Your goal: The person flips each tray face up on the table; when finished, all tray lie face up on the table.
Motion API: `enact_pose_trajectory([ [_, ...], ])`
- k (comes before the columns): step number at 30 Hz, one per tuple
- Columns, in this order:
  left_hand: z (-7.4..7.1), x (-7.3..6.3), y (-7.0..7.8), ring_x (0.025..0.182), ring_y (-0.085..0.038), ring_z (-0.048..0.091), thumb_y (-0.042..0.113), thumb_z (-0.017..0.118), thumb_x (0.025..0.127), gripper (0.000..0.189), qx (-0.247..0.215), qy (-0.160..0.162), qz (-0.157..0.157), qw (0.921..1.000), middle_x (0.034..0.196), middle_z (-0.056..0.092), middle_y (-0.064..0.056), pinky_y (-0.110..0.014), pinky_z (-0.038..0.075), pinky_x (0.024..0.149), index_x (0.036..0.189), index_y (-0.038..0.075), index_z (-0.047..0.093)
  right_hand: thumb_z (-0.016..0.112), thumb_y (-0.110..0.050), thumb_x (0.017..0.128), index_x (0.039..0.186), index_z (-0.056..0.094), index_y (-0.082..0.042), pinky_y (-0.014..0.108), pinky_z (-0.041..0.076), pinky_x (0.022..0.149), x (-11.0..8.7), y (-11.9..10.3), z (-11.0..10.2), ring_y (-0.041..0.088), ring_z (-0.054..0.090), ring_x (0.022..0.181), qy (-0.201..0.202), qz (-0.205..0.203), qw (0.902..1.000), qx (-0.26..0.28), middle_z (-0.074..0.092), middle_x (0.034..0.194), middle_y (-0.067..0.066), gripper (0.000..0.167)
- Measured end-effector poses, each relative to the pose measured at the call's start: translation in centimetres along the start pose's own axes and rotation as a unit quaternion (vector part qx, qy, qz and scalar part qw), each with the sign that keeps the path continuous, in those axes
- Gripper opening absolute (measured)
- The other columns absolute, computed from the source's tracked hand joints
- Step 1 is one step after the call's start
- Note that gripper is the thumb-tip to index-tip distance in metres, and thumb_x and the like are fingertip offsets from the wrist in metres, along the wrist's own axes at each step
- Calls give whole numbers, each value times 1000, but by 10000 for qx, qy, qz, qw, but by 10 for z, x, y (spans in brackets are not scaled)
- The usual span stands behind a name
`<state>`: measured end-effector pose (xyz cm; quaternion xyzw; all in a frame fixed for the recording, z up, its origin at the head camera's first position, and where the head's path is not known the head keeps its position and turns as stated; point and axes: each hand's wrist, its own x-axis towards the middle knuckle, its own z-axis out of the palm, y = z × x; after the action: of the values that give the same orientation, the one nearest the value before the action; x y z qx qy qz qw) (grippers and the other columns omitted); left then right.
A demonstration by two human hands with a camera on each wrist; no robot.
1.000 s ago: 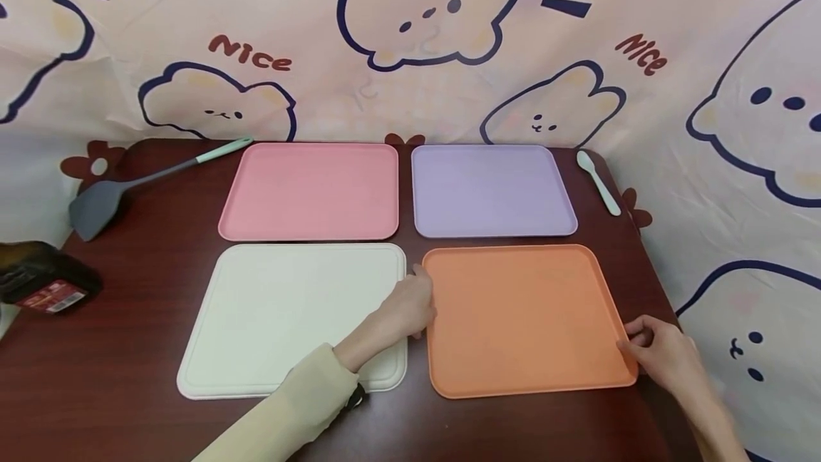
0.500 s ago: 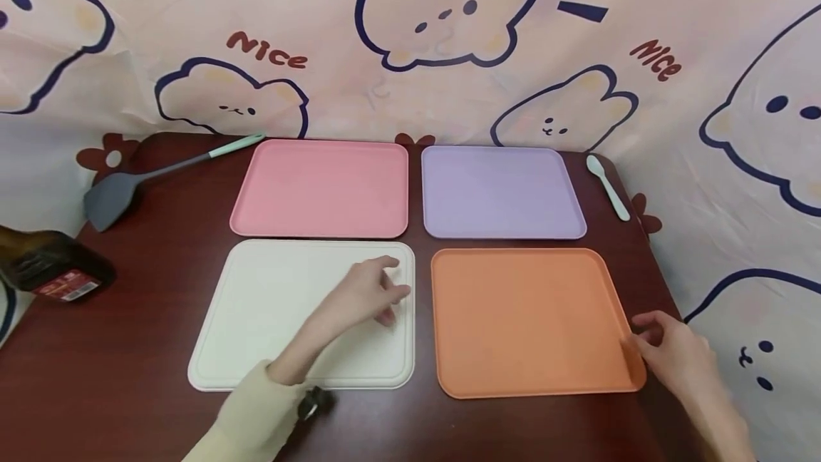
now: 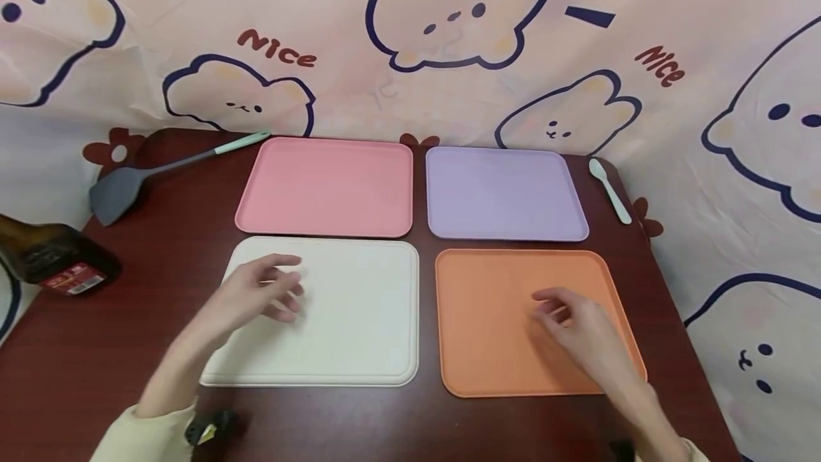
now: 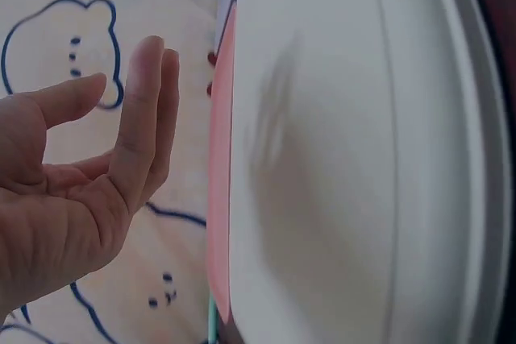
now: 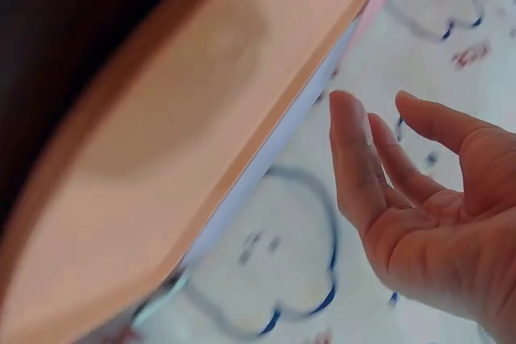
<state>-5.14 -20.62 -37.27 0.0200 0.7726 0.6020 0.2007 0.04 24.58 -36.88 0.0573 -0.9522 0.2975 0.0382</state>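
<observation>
Above the white tray [image 3: 359, 305] hovers my left hand [image 3: 256, 294], its fingers loosely bent and holding nothing. In the left wrist view the same hand [image 4: 89, 159] is apart from the tray, and its shadow falls on the white surface. My right hand [image 3: 584, 330] is over the orange tray [image 3: 487, 319], also holding nothing. The right wrist view shows this hand [image 5: 427, 207] with fingers and thumb spread apart, clear of the orange tray's surface. Behind these lie a pink tray [image 3: 327, 187] and a lilac tray [image 3: 503, 194].
A grey spatula [image 3: 118, 191] with a mint handle lies at the back left. The dark bottle [image 3: 60, 259] with a red label is at the left edge. At the back right lies a pale spoon [image 3: 609, 190]. A printed cloth [image 3: 359, 105] hangs behind the table.
My left hand has left the gap between the white and orange trays and moved left. My right hand has let go of the orange tray's right edge and moved inward over it.
</observation>
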Motion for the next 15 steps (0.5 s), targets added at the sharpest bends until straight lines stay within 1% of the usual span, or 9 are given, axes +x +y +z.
enact_pose_trajectory([
  [2,-16,-9,-7,78,-28,68,14,53,100,49,93,193,-31,9998,101,60,-29,-40,59,67,138,-11,36,73,0,82,102,70,-2,28,54,63,7,-16,13,11,63,70,-300,-174,9987,375,67,80,-2,20],
  [5,-39,-21,-18,79,-24,69,19,52,101,51,388,507,-103,9979,103,61,-27,-38,59,67,139,-11,36,72,2,82,104,70,-1,25,54,64,16,-39,33,10,63,72,-730,-440,9935,750,67,82,-2,21],
  [7,-53,-29,-26,79,-22,69,23,51,102,52,641,741,-249,9949,104,61,-26,-37,59,66,139,-10,36,71,3,83,105,69,1,25,54,65,20,-53,45,11,64,73,-1040,-572,9878,1004,68,85,1,23],
  [10,-72,-40,-41,77,-20,68,32,49,102,56,1068,989,-556,9878,104,63,-22,-36,58,64,139,-9,37,69,4,83,109,67,3,24,54,67,24,-75,63,13,64,76,-1445,-717,9788,1263,68,90,5,26],
  [13,-84,-49,-56,76,-20,65,36,47,102,56,1427,1127,-783,9802,102,64,-20,-36,58,63,135,-9,40,69,3,83,113,66,4,22,53,67,26,-94,78,14,63,78,-1714,-917,9744,1130,65,95,8,30],
  [15,-85,-52,-64,75,-18,64,38,49,101,56,1664,1272,-987,9728,101,64,-18,-34,57,61,132,-7,43,71,0,83,115,65,5,22,53,67,25,-103,85,17,62,81,-1811,-1031,9745,831,62,101,11,33],
])
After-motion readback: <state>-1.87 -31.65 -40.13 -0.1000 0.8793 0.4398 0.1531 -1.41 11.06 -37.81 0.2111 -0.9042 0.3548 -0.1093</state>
